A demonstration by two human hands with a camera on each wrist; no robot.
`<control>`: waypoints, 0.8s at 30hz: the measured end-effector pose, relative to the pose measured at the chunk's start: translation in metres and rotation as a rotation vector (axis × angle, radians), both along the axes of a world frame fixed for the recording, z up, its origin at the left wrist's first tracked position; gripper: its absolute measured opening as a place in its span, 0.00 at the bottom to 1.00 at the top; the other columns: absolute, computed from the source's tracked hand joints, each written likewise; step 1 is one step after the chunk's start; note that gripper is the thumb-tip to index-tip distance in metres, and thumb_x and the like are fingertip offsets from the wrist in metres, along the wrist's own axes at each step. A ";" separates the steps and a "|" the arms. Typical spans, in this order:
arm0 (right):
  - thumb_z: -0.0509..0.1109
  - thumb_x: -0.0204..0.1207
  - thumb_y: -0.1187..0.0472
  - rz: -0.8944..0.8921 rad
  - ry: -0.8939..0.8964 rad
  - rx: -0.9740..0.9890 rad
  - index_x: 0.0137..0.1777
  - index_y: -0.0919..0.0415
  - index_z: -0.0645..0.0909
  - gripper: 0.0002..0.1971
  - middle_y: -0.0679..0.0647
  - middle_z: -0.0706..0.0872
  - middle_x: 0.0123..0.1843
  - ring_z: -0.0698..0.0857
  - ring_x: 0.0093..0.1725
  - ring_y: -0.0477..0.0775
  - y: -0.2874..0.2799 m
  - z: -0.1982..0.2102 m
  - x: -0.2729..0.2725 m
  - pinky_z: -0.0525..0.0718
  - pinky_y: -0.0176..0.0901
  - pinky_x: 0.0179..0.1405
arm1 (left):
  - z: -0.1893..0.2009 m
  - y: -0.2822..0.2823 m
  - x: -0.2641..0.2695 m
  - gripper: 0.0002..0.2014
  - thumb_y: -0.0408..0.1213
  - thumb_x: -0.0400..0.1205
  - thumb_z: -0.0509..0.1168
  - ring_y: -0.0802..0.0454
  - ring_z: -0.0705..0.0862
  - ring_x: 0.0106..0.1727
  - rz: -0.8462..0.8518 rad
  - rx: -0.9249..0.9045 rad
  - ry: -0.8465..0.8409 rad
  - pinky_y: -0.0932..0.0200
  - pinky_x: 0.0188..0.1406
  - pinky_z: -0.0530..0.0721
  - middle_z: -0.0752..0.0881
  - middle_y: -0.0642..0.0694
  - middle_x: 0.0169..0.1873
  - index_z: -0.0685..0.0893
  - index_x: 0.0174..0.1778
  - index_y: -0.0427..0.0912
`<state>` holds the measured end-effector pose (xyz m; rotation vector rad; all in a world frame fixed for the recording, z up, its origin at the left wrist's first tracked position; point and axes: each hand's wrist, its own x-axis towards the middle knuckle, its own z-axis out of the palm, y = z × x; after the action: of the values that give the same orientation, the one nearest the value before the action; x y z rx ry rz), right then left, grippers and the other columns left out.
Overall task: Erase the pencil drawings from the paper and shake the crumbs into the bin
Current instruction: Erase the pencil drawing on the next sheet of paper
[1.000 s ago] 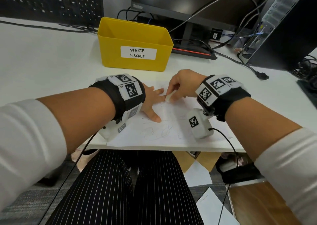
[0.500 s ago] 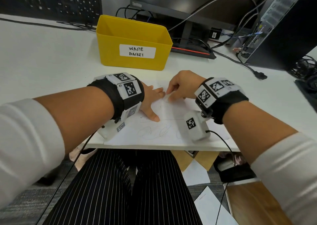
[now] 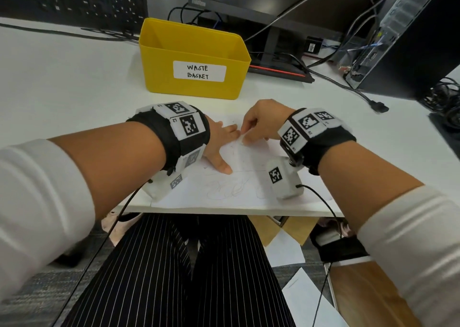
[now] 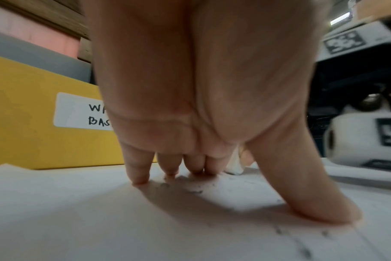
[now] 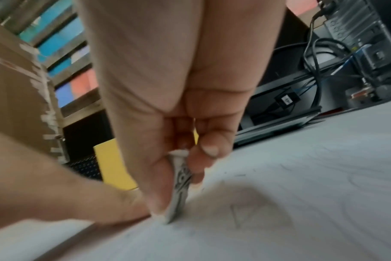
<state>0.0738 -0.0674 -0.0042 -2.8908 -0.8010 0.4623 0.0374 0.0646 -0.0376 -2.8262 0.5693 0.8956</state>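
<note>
The thin, floppy paper (image 3: 224,197) lay at the desk's near edge, pinned flat by the left hand (image 3: 219,144) with fingers spread, while the right hand (image 3: 261,122) pinched a small soft eraser (image 5: 179,190) upright by its sides.

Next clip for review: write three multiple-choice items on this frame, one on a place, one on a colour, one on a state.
1. Where is the waste basket?
A. on the desk beyond the paper
B. on the floor
C. on the person's lap

2. What colour is the basket?
A. blue
B. yellow
C. grey

3. What is the right hand doing?
A. resting flat
B. pinching an eraser against the paper
C. lifting the paper

Key: 1 A, it stands behind the sheet; 2 B, its walls are yellow; 3 B, the right wrist view shows thumb and fingers round the eraser, its tip on the sheet, while the left hand presses the paper flat.
</note>
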 end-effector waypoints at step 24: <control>0.79 0.67 0.59 0.091 0.267 -0.177 0.45 0.57 0.88 0.07 0.48 0.82 0.28 0.76 0.24 0.42 -0.006 0.008 -0.019 0.75 0.26 0.24 | 0.008 -0.001 -0.005 0.49 0.59 0.80 0.60 0.43 0.40 0.83 -0.019 0.042 0.026 0.43 0.79 0.48 0.33 0.46 0.82 0.32 0.82 0.46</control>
<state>0.0547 -0.0732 0.0035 -2.8661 -0.8892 0.9509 0.0320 0.0632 -0.0294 -2.7711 0.5722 0.9304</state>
